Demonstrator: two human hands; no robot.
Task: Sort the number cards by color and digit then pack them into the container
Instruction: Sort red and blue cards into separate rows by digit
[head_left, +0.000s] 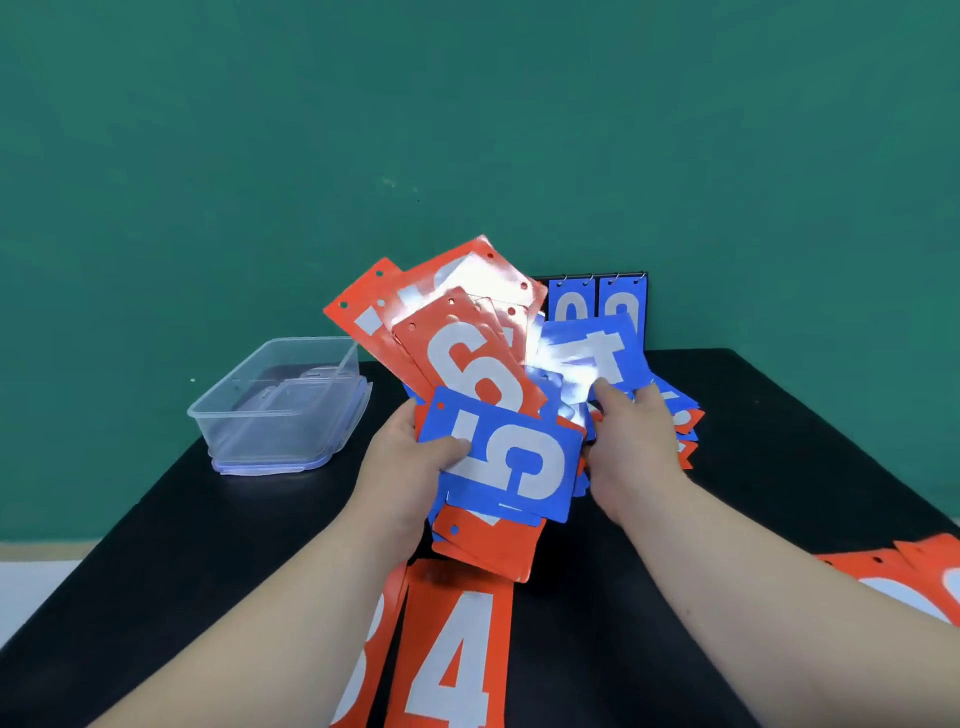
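My left hand (415, 457) grips a fanned bundle of red and blue number cards above the black table (182, 545). A blue 5 card (504, 457) lies on top of the bundle under my thumb, with a red 6 card (467, 358) and other red cards (467, 280) fanned behind it. My right hand (631, 441) pinches a blue 4 card (597, 348) at the bundle's right side. A red 4 card (457, 649) and a red 3 card (371, 649) lie flat near the table's front edge. The clear plastic container (280, 405) stands empty at the left.
A small black flip stand showing two blue 0 cards (597, 306) sits against the green wall. A loose heap of blue and red cards (680, 415) lies behind my right hand. More red cards (919, 577) lie at the table's right edge.
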